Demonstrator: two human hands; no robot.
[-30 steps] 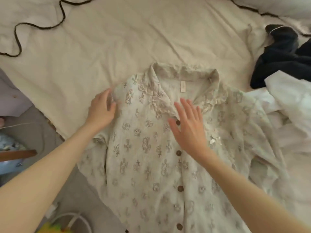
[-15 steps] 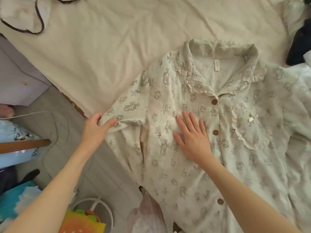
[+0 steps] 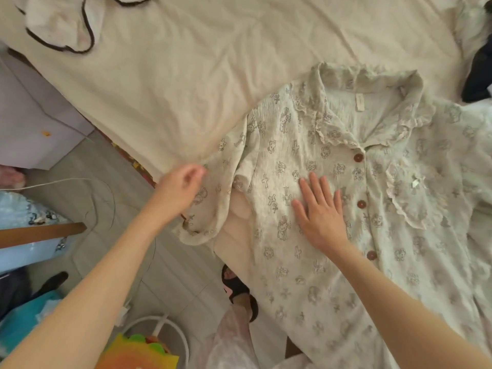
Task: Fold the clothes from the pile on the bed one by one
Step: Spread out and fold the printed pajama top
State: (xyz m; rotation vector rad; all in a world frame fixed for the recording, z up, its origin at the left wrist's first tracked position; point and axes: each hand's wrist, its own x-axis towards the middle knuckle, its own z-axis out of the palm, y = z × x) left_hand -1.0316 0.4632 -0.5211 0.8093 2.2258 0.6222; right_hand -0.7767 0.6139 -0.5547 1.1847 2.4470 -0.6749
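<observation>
Crinkled pale-green cotton pyjama shirt (image 3: 306, 251) with a frilled collar lies face-up across your cream bedsheet (image 3: 186, 75), three brown round buttons showing (lower ones blurred). Your right hand (image 3: 320, 211) presses flat on its chest, fingers straight. Your left hand (image 3: 181, 189) hovers over the short sleeve, fingers loosely curled, gripping nothing

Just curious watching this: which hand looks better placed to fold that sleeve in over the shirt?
Probably the left hand: it is at the sleeve by the bed edge. The right hand lies flat on the shirt front, holding it down.
</observation>
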